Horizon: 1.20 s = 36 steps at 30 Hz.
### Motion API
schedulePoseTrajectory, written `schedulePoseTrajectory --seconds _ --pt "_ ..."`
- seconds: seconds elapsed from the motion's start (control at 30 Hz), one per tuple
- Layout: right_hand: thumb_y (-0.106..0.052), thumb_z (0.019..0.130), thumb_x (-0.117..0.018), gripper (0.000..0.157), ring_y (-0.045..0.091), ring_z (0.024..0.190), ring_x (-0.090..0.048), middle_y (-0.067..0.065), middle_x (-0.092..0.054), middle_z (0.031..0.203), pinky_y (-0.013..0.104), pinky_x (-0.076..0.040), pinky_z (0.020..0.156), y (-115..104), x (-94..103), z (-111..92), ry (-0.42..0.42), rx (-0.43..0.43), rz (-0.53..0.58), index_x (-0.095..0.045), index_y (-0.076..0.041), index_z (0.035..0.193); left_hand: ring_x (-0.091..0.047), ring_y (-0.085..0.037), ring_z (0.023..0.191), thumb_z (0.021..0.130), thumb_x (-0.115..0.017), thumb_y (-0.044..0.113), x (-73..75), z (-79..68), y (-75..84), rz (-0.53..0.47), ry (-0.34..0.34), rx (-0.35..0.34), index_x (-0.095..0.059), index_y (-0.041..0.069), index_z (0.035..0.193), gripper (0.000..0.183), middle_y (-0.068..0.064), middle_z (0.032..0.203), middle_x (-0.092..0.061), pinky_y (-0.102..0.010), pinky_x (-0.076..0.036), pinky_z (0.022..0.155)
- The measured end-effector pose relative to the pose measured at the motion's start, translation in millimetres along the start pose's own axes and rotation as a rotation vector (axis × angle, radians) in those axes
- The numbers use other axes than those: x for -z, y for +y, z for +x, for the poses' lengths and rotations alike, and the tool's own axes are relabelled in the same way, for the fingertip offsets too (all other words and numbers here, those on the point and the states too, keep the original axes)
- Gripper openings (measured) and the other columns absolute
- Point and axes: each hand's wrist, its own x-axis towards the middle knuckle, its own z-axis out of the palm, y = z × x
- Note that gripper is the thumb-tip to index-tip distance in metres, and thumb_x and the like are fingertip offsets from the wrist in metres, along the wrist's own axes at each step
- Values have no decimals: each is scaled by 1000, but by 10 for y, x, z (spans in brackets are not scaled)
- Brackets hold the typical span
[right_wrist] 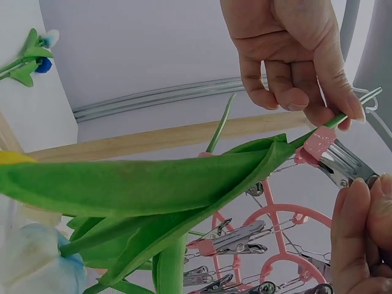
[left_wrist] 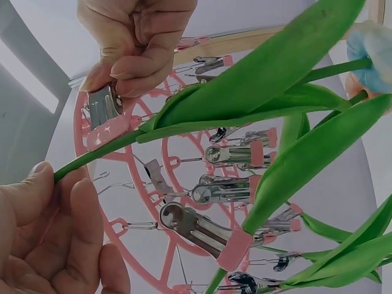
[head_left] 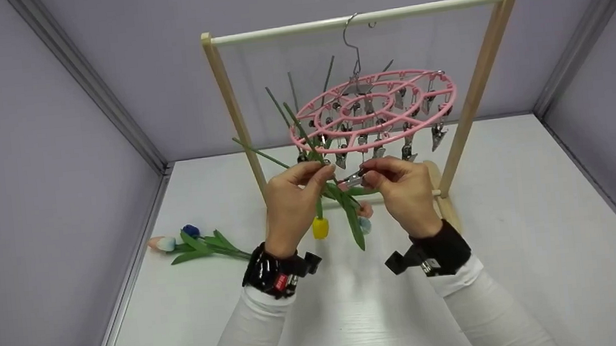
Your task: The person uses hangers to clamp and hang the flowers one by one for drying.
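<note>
My left hand (head_left: 294, 202) pinches the green stem of an artificial tulip between thumb and forefinger; its long leaves (left_wrist: 263, 79) show large in the left wrist view. My right hand (head_left: 407, 192) pinches the handles of a metal clip (left_wrist: 104, 104) with pink tips. Those tips (right_wrist: 319, 144) lie at the stem, just beside my left fingers; whether they bear on it fully I cannot tell. The clip hangs from the near rim of a round pink clip hanger (head_left: 339, 149). A pale blue tulip head (right_wrist: 43, 263) and a yellow tulip (head_left: 320, 227) hang head down below.
The hanger's metal hook (head_left: 350, 35) sits on the white bar (head_left: 284, 29) of a wooden-legged rack. Several other clips (head_left: 438, 135) dangle around it, some with stems. More tulips (head_left: 197, 244), blue and pale pink-white, lie on the white table at left.
</note>
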Motion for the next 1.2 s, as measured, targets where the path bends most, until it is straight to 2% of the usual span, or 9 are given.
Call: schedulePoseTrajectory --seconds 0.3,0.53,0.73,0.9,1.03,1.2 --pt "6 85 -73 12 17 69 -69 18 -69 84 29 -57 66 6 21 -10 -1 15 6 -73 12 95 -65 -7 72 90 -73 33 -23 14 14 -23 -15 43 -79 9 94 24 8 83 -73 -28 -53 63" --pt "0 88 -71 15 20 73 -68 16 -71 91 30 -57 69 16 88 11 -111 -5 -25 -73 8 101 -67 -12 73 91 -73 32 -32 27 9 -48 -30 64 -78 10 95 23 8 84 -73 -29 -53 64" --pt "-6 92 -70 20 25 80 -69 14 -71 98 33 -57 76 51 147 34 -211 -51 -12 -72 5 108 -65 -8 72 93 -72 31 -42 30 -51 -56 -38 73 -77 9 96 22 6 86 -73 -29 -54 65" --pt "-10 93 -69 26 28 86 -69 15 -70 104 36 -56 80 100 153 43 -234 -103 18 -70 4 115 -66 -11 72 93 -72 30 -45 26 -118 -54 -42 85 -77 7 97 23 4 86 -73 -28 -54 66" --pt "-14 93 -71 30 28 89 -69 14 -69 105 36 -56 81 136 156 44 -245 -142 -3 -69 4 117 -66 -16 69 94 -71 29 -47 15 -184 -29 -41 81 -77 7 98 23 2 84 -73 -27 -53 62" --pt "-18 93 -72 33 27 94 -68 13 -69 109 33 -55 84 174 164 46 -255 -189 -38 -68 0 121 -65 -13 64 94 -71 26 -53 -9 -237 1 -26 74 -78 5 99 23 1 81 -73 -27 -51 57"
